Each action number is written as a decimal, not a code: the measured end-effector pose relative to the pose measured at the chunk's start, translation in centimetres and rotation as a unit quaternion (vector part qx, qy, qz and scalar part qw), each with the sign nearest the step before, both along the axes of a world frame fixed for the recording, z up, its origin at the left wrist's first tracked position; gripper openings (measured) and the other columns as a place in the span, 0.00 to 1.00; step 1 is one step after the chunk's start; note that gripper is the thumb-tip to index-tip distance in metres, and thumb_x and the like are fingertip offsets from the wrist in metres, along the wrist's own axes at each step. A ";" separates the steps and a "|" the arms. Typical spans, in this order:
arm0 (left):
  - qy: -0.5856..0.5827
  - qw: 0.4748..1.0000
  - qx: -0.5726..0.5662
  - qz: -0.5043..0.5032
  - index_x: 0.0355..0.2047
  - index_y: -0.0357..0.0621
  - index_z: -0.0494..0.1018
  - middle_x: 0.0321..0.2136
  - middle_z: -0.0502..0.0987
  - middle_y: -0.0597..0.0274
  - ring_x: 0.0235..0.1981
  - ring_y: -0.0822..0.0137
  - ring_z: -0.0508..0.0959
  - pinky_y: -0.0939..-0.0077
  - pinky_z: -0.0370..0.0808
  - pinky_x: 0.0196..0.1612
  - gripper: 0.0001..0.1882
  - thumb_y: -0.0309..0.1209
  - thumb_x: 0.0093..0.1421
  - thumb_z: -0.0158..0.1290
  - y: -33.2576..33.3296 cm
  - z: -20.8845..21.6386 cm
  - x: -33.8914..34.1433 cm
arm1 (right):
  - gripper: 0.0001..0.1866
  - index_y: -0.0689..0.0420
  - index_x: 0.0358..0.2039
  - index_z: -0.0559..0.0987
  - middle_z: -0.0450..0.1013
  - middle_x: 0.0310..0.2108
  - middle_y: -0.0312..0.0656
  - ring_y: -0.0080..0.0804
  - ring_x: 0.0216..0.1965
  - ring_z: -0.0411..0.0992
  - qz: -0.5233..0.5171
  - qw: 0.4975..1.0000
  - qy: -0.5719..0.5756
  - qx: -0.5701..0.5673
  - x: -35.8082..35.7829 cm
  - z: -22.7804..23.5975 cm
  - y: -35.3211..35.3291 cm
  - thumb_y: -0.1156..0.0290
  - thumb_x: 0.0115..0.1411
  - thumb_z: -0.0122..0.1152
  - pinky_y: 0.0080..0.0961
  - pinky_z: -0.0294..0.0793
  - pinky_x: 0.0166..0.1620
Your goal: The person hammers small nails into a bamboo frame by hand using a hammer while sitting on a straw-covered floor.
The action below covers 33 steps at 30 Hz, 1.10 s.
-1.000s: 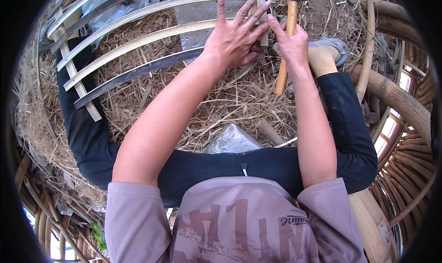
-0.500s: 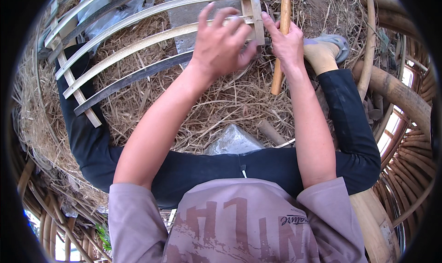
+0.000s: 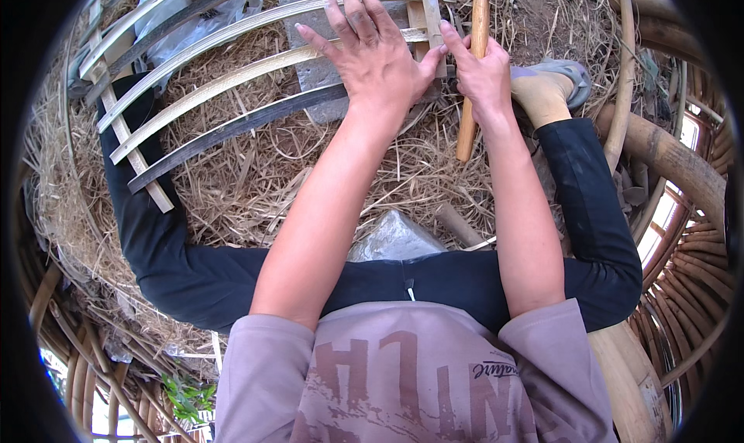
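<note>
Plastic bag (image 3: 178, 40) seen well left of the left hand (image 3: 377, 63), partly covered by slats of the wooden frame (image 3: 256, 71). Frame stretched leftward from under that hand; gray slab (image 3: 329, 111) partly hidden beneath both. Left fingers spread over slats; contact cannot be told. Hammer (image 3: 480, 28) gripped mid-handle by right hand (image 3: 482, 79), index finger extended, hammer head beyond the hand. Shoe (image 3: 575, 82) seen right of it.

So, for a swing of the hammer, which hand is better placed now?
The right hand, probably: it holds the hammer, while the left hand is spread over the slats with no visible tool in its grip.
</note>
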<state>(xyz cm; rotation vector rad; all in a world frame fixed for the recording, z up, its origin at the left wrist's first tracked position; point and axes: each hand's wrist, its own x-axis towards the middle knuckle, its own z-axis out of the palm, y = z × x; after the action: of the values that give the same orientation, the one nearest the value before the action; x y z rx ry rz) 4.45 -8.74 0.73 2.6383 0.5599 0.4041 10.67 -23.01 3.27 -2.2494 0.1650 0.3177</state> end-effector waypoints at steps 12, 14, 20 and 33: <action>0.025 1.000 0.018 0.005 0.74 0.30 0.41 0.74 0.39 0.34 0.75 0.33 0.31 0.19 0.22 0.65 0.72 0.76 0.49 0.55 0.2 -1.0 0.3 | 0.34 0.59 0.23 0.76 0.74 0.18 0.39 0.28 0.21 0.74 0.005 1.000 -0.009 -0.024 -0.2 -0.2 0.3 0.37 0.50 0.76 0.29 0.76 0.29; 0.074 0.997 -0.005 0.000 0.75 0.31 0.37 0.75 0.33 0.34 0.74 0.33 0.26 0.20 0.20 0.65 0.74 0.76 0.48 0.56 0.0 0.0 0.6 | 0.34 0.59 0.24 0.76 0.74 0.18 0.40 0.29 0.22 0.74 0.000 1.000 -0.014 -0.027 -0.1 -0.1 0.0 0.37 0.50 0.76 0.29 0.76 0.29; 0.141 0.989 -0.049 -0.019 0.75 0.32 0.34 0.75 0.30 0.33 0.74 0.33 0.22 0.21 0.20 0.66 0.76 0.76 0.47 0.57 0.6 1.5 0.5 | 0.34 0.60 0.25 0.76 0.75 0.19 0.40 0.30 0.21 0.75 0.004 0.999 0.005 -0.044 0.3 0.6 0.2 0.36 0.50 0.75 0.29 0.77 0.29; 0.206 0.978 -0.028 -0.010 0.75 0.33 0.32 0.76 0.30 0.36 0.74 0.32 0.21 0.21 0.21 0.67 0.80 0.82 0.43 0.54 0.0 2.0 1.0 | 0.22 0.61 0.36 0.76 0.75 0.23 0.47 0.39 0.26 0.77 -0.020 0.989 -0.146 -0.007 -4.1 4.7 -1.5 0.51 0.73 0.53 0.39 0.75 0.34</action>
<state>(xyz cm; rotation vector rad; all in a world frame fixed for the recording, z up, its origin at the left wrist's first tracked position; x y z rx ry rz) 5.48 -8.73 2.70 2.6797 0.6572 -0.1696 6.54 -24.52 8.00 -2.2733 0.0582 -0.0359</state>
